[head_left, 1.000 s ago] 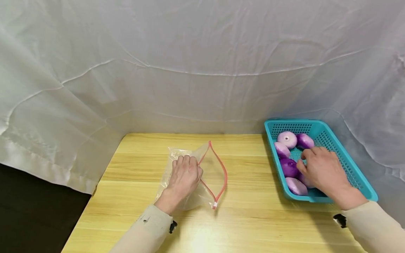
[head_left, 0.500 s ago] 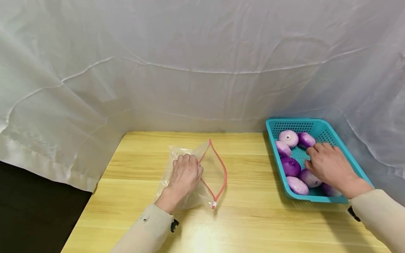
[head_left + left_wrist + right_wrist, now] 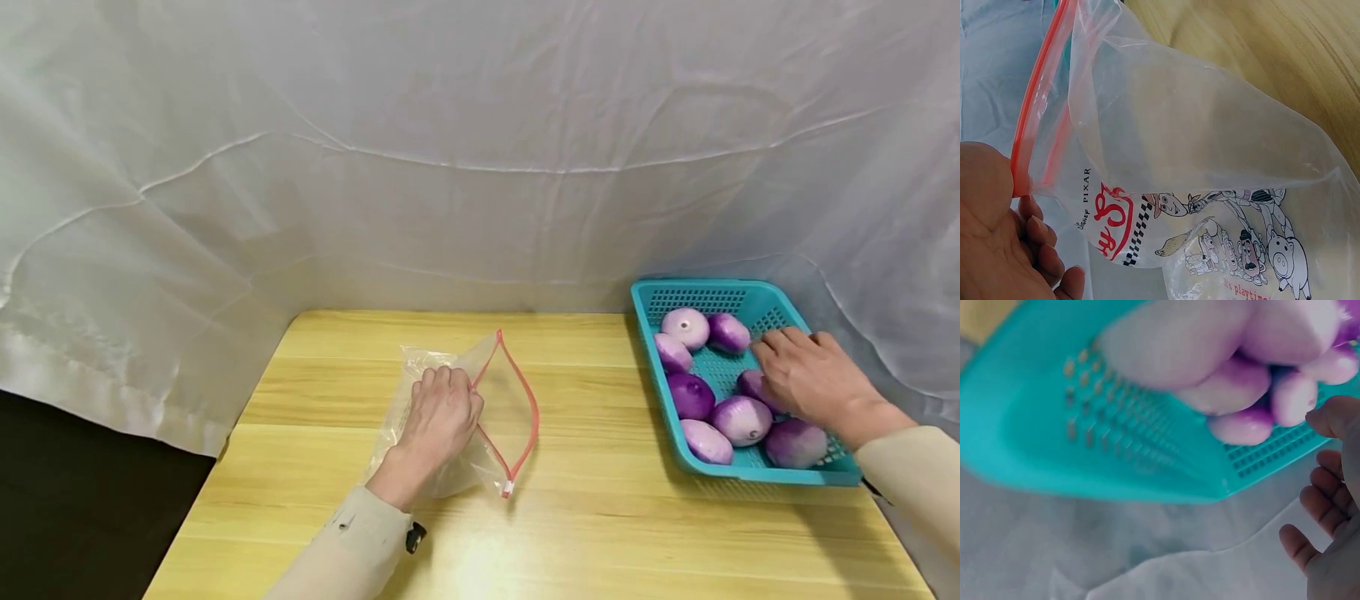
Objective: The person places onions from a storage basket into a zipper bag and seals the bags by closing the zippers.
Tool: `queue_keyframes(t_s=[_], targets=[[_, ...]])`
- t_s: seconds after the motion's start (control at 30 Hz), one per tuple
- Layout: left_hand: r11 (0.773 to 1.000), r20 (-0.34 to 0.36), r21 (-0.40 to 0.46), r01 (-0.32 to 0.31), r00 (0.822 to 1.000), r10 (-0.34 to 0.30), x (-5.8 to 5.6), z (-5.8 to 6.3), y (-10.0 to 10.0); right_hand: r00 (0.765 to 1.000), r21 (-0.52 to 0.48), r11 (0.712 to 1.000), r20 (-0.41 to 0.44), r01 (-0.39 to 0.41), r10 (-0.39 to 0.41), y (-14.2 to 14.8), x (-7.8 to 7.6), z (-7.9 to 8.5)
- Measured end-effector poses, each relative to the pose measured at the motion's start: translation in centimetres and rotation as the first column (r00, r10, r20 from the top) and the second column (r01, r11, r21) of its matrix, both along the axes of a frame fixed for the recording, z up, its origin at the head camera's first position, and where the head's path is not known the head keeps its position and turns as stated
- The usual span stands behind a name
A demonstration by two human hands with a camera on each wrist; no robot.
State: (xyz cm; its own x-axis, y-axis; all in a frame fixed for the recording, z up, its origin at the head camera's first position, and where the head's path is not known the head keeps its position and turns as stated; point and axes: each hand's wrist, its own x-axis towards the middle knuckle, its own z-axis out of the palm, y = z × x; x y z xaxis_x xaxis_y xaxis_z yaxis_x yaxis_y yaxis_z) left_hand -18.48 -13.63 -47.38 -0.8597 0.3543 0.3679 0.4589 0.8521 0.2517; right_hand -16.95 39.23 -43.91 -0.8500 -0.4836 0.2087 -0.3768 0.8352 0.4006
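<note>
My left hand (image 3: 438,412) pinches the red-edged mouth of a clear zip bag (image 3: 506,408) on the table, thumb against fingers in the left wrist view. The mouth gapes toward the right, and printed cartoon figures show on the bag (image 3: 1222,156). At the right, a turquoise basket (image 3: 750,474) holds several purple-and-white onions (image 3: 741,420). Over its right side is my right hand (image 3: 813,379), fingers loosely bent, partly covering one onion (image 3: 757,387). The right wrist view shows the right hand (image 3: 1335,500) beside the basket rim with nothing visible between thumb and fingers.
A light wooden table (image 3: 585,525) lies beneath everything. Pale grey fabric (image 3: 480,225) hangs behind and along both sides. At the lower left, past the table's edge, is a dark area (image 3: 82,492).
My right hand has moved to the right across the basket, uncovering more onions at the near right. The basket's right edge now shows further left. The left hand and bag have hardly moved.
</note>
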Motion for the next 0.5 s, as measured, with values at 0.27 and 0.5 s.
queue_keyframes(t_s=[0.27, 0.5], targets=[[1.0, -0.005, 0.004, -0.003, 1.0, 0.003, 0.0, -0.1, -0.2, 0.997, 0.1, 0.995, 0.081, -0.014, 0.006, 1.8, -0.4, -0.3], [1.0, -0.025, 0.01, -0.001, 1.0, 0.002, 0.0, -0.1, -0.1, 0.978, 0.209, 0.978, 0.206, -0.015, -0.029, 2.2, -0.3, -0.8]])
